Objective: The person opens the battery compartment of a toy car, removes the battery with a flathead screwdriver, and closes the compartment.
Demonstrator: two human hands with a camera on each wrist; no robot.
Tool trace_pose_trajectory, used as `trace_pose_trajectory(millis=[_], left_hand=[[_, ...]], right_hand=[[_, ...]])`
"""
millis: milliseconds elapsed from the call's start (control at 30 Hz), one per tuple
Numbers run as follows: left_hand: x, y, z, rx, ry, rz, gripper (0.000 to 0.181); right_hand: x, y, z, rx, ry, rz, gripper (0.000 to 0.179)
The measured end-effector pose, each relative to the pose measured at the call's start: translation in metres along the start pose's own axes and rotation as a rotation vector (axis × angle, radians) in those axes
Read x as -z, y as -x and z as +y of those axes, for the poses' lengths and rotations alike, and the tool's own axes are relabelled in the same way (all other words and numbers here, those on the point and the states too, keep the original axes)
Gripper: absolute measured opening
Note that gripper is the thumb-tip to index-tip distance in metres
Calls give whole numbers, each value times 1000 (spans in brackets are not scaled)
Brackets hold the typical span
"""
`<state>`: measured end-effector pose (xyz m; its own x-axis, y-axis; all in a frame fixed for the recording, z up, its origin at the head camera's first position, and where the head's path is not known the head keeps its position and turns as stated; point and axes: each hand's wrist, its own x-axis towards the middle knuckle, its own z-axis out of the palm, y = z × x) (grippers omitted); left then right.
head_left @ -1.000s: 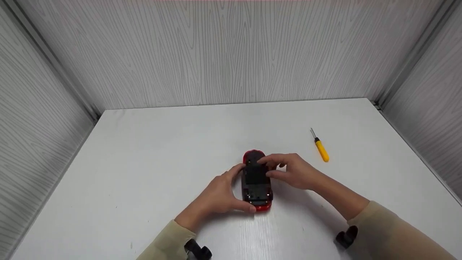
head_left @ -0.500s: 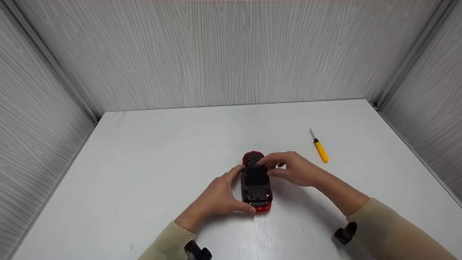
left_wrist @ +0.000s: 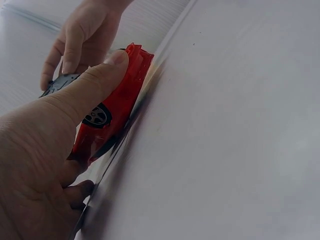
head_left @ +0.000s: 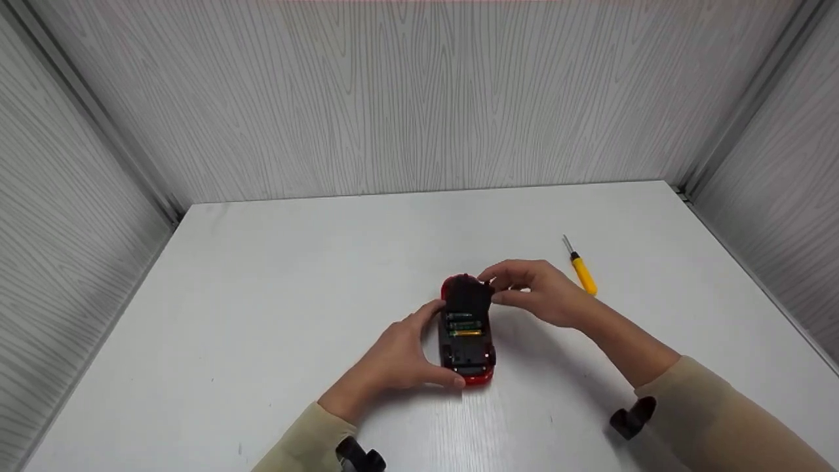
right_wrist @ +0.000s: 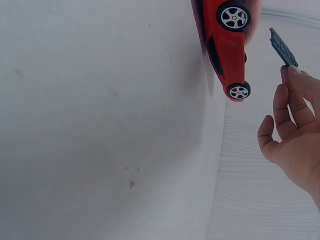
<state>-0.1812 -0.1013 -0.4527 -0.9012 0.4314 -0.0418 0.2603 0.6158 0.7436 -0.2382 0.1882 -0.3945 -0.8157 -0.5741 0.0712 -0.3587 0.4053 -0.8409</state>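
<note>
A red toy car (head_left: 468, 359) lies upside down on the white table, its black underside facing up. My left hand (head_left: 398, 354) grips it along the left side, thumb at the near end and fingers at the far left. In the middle of the underside an uncovered compartment shows several batteries (head_left: 466, 326). Between thumb and fingers my right hand (head_left: 541, 292) pinches a black battery cover (head_left: 469, 296), lifted above the far part of the car. The right wrist view shows this cover (right_wrist: 283, 47) edge-on, apart from the car (right_wrist: 231, 50).
A screwdriver (head_left: 583, 272) with a yellow handle lies on the table (head_left: 314, 262) beyond my right hand, its shaft pointing away. Wood-grain panels (head_left: 419, 98) enclose the table at the back and both sides.
My right hand has raised the battery cover off the car and moved it slightly away from me, baring the batteries. My left hand keeps its grip on the car.
</note>
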Motion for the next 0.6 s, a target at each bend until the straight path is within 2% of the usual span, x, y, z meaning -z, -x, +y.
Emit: trace_pose_trajectory(millis=[300, 600], left_hand=[[-1, 0, -1, 16, 1, -1, 129], [-2, -1, 1, 25, 1, -4, 126]], right_hand=[[12, 4, 16, -70, -149, 124, 33], [23, 8, 39, -141, -133, 238, 33]])
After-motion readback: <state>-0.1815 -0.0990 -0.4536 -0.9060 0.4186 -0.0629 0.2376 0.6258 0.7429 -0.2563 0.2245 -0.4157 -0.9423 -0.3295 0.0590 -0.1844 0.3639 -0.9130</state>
